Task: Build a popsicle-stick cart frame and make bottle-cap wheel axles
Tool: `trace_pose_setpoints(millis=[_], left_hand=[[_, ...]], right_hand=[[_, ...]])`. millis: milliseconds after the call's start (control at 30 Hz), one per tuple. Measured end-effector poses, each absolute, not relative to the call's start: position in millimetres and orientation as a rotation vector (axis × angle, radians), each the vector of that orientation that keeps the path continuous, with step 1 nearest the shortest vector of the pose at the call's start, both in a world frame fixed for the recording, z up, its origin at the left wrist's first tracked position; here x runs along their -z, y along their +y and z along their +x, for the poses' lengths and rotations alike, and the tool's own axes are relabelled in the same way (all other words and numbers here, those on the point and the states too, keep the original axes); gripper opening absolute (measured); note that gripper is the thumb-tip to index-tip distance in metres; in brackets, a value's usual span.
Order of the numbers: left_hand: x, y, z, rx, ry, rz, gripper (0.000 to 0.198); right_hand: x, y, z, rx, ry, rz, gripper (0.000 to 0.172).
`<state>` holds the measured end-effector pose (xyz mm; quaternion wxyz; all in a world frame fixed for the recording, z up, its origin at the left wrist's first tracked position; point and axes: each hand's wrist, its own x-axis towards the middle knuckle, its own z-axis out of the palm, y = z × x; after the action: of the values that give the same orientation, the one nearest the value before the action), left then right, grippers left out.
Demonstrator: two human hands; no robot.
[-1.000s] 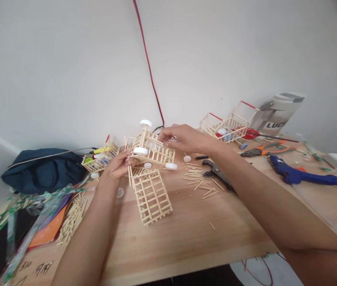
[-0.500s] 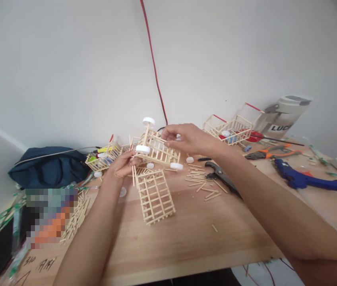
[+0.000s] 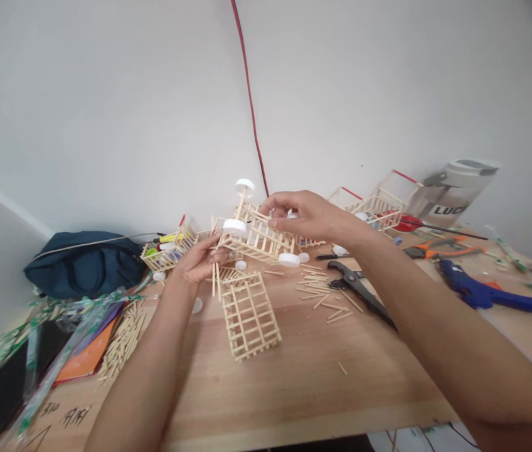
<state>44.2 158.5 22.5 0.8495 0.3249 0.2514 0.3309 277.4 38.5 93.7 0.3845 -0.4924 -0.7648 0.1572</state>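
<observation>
My left hand point(image 3: 199, 260) and my right hand point(image 3: 306, 215) hold a small cart built of wooden sticks point(image 3: 259, 237) in the air above the wooden table point(image 3: 322, 370). The cart lies tilted, its white cap wheels point(image 3: 234, 226) pointing up and towards me. My left fingers grip its near left corner. My right fingers pinch its far upper side, by a white cap. Under the cart a flat lattice box of sticks point(image 3: 249, 314) rests on the table.
Black pliers point(image 3: 359, 289) and loose stick offcuts point(image 3: 320, 292) lie right of the lattice. Farther right are a blue glue gun point(image 3: 492, 293), orange pliers point(image 3: 440, 248) and finished stick carts point(image 3: 373, 208). At left are a stick pile point(image 3: 122, 341), a dark blue bag point(image 3: 82, 267) and another stick cart point(image 3: 169, 249).
Both hands have kept their grip on the cart and lifted it slightly. The view has drifted, so everything sits a little further right.
</observation>
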Motion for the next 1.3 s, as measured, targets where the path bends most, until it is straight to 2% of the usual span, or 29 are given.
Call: trace_pose_setpoints(millis=[133,333,500,667,833,933,1133,1300], left_hand=[[-35,151,43,-0.693,0.461,0.687,0.026],[-53,139,41,-0.717,0.365,0.713,0.042],[-57,136,41,-0.707,0.319,0.751,0.045],[-53,135,44,-0.675,0.348,0.849,0.028],[-49,133,51,-0.705,0.412,0.863,0.014],[-48,130,56,-0.724,0.387,0.850,0.014],[-47,122,64,-0.717,0.335,0.818,0.025],[-45,122,66,-0.764,0.309,0.761,0.008]], right_hand=[[-93,39,281,-0.530,-1.860,-1.295,0.022],[-84,44,285,-0.802,-1.603,-1.204,0.022],[-72,48,287,-0.926,-1.454,-1.121,0.022],[-65,47,283,-0.916,-1.326,-1.134,0.022],[-61,49,277,-0.851,-1.297,-1.169,0.029],[-61,51,272,-0.793,-1.296,-1.184,0.031],[-61,54,262,-0.647,-1.323,-1.176,0.026],[-63,52,255,-0.590,-1.344,-1.151,0.024]])
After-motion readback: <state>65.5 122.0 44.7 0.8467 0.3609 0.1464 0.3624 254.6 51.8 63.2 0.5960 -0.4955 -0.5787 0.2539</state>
